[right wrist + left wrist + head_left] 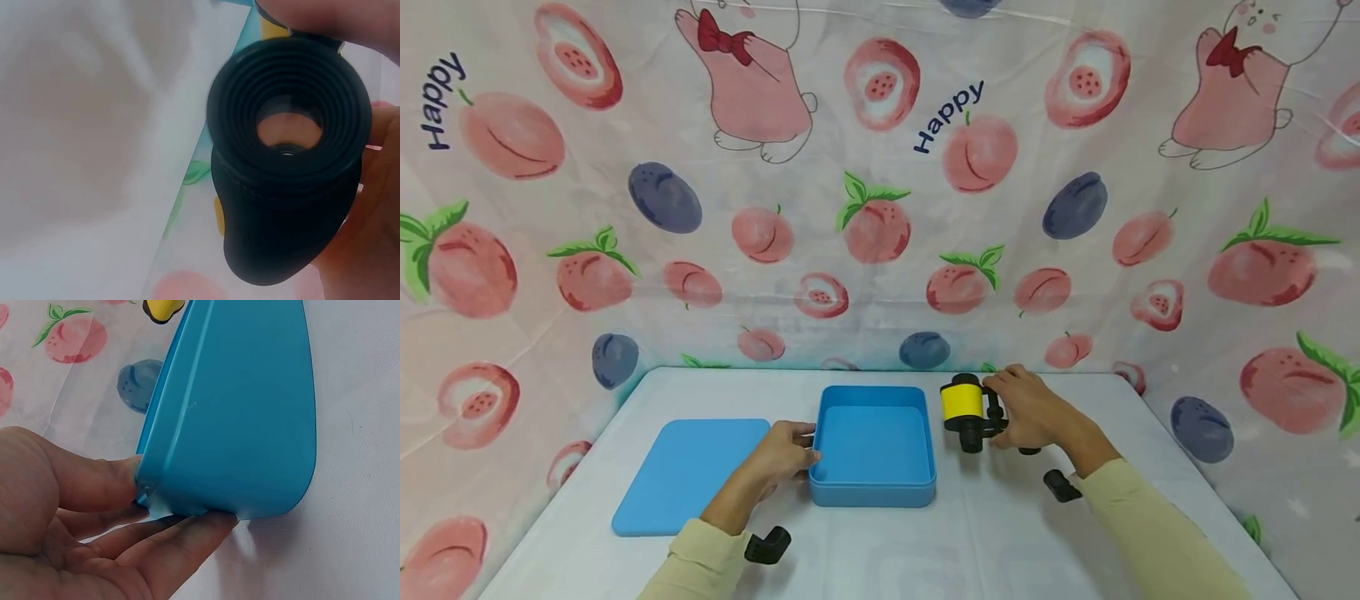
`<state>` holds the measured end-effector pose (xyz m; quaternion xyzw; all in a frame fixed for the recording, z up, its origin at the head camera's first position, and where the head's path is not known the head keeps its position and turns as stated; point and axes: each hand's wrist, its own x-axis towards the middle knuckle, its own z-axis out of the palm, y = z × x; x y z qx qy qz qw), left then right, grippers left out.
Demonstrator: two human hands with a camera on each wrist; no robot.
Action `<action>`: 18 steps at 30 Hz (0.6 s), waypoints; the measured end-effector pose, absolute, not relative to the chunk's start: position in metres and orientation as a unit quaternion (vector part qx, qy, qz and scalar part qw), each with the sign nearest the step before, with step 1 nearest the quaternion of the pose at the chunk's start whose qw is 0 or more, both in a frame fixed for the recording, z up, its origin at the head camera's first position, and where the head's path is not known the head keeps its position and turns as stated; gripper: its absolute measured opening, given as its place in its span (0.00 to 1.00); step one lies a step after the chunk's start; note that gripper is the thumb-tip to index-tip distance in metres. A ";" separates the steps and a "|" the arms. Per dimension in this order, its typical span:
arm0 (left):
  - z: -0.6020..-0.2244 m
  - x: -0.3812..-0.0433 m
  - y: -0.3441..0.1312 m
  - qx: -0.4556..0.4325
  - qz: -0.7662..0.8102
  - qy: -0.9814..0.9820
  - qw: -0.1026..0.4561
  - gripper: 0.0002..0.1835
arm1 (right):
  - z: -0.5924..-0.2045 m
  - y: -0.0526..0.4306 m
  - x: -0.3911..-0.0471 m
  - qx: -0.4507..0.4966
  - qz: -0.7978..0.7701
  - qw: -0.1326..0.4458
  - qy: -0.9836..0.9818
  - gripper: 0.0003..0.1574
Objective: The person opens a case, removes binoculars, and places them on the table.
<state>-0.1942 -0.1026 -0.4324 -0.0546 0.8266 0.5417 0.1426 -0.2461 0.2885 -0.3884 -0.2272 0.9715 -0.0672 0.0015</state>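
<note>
Yellow-and-black binoculars [962, 402] are in my right hand [1028, 410], held above the table just right of the box. My fingers wrap one barrel, and that barrel is mostly hidden by the hand. In the right wrist view a black eyepiece [287, 206] fills the middle, with thumb and fingers around it. My left hand [781, 460] grips the left side of a blue square box [874, 497], its thumb at the rim and its fingers along the outer wall [244, 419]. The box is uncovered, and its inside holds nothing.
A flat blue lid [688, 477] lies on the white table [880, 558] left of the box, partly behind my left forearm. Behind the table hangs a cloth [820, 183] printed with peaches. Black wrist mounts [767, 546] stick out near both sleeves.
</note>
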 end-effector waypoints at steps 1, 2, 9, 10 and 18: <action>-0.433 -0.194 -0.103 -0.055 0.542 0.826 0.143 0.31 | -0.389 0.290 -0.246 -0.227 -0.068 0.000 0.971 0.58; -0.433 -0.194 -0.103 -0.055 0.543 0.826 0.142 0.31 | -0.389 0.291 -0.246 -0.227 -0.069 -0.001 0.971 0.58; -0.433 -0.192 -0.103 -0.058 0.542 0.826 0.142 0.31 | -0.390 0.298 -0.247 -0.229 -0.068 -0.001 0.971 0.59; -0.433 -0.192 -0.103 -0.058 0.542 0.826 0.142 0.31 | -0.390 0.298 -0.248 -0.230 -0.069 -0.001 0.971 0.59; -0.431 -0.193 -0.102 -0.054 0.541 0.827 0.144 0.31 | -0.392 0.302 -0.245 -0.233 -0.076 -0.008 0.969 0.56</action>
